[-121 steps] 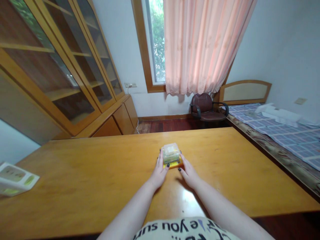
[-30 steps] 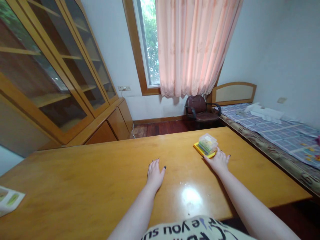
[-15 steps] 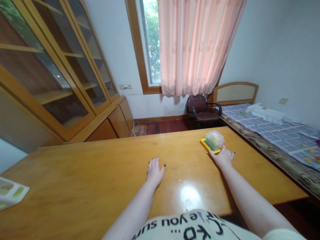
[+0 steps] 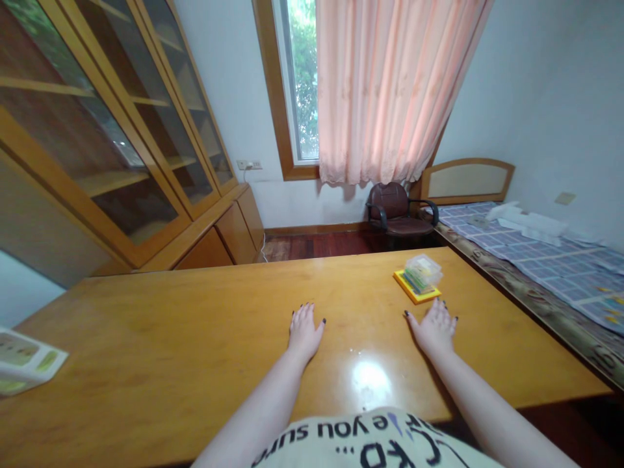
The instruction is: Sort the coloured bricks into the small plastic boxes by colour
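Left hand (image 4: 305,335): flat on table (image 4: 146,338), fingers spread, holding nothing.
Right hand (image 4: 431,328): flat, fingers spread, holding nothing.
Clear box (image 4: 423,272): on yellow tray (image 4: 414,289), just ahead of right hand, not touching.
Progress: box down, both hands off it.

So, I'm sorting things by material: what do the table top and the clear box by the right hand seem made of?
The table top looks like varnished wood or veneer: yellow-brown, with a glossy glare patch. The box looks like clear plastic, its contents showing through.

Plastic box (image 4: 423,273) on tray (image 4: 413,294), on table (image 4: 195,351)
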A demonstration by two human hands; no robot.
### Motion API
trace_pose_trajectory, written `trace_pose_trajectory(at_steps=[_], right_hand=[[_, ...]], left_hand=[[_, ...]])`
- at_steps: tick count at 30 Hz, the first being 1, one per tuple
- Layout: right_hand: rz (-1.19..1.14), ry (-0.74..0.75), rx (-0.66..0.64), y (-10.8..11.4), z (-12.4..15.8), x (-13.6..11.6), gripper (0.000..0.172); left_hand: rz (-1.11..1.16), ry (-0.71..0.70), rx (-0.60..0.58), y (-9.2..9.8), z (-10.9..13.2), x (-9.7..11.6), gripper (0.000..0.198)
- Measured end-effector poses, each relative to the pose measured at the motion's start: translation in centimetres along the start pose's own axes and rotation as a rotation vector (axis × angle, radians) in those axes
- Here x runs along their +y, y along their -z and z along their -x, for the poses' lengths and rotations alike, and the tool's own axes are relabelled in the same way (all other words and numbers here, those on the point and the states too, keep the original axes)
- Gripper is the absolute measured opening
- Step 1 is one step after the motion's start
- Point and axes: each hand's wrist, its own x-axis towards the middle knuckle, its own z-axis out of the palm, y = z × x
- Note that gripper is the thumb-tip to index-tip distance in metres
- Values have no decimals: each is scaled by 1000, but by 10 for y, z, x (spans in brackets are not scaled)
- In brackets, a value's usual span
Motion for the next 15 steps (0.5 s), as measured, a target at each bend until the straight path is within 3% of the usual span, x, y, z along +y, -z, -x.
trace_pose_trajectory(at_steps=[4, 8, 11, 15], right_hand=[[-51, 312, -110, 5, 53, -37, 83], [-117, 603, -257, 10, 83, -85, 68], [-115, 628, -334, 11, 77, -115, 66], [-95, 569, -367, 8, 57, -137, 72]], left_hand=[[-82, -29, -26, -4, 2, 9, 63], [-111, -216, -1, -5, 10, 26, 65], [-105, -260, 5, -4, 13, 32, 64], [-105, -25, 30, -5, 7, 28, 69]])
